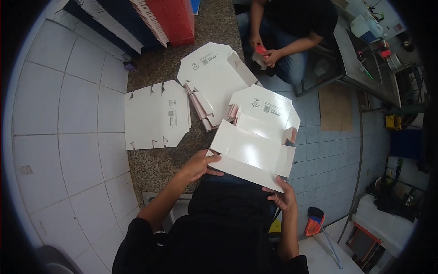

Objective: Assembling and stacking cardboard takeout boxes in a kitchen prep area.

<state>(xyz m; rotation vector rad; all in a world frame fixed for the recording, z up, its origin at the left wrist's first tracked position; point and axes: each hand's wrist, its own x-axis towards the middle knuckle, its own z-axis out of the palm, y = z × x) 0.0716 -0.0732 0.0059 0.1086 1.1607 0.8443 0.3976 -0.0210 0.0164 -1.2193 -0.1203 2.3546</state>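
A white cardboard box [248, 145], partly folded, is held between my two hands above the near edge of the counter. My left hand [199, 165] pinches its near left corner, thumb on top and fingers underneath. At the near right corner, my right hand [284, 195] grips the same front flap. The box's far panel bears small dark print. Beyond it, more folded white box blanks [214, 75] lie on the counter, some with raised side flaps. To the left, a flat stack of white blanks [155, 116] with slotted edges lies against the wall.
The speckled stone counter [155, 169] meets a tiled wall [77, 109] on the left. Red, navy and white cardboard stacks [171, 23] stand at its far end. Across from me a seated person [292, 27] holds a small red and white item. A dustpan [315, 223] is at right.
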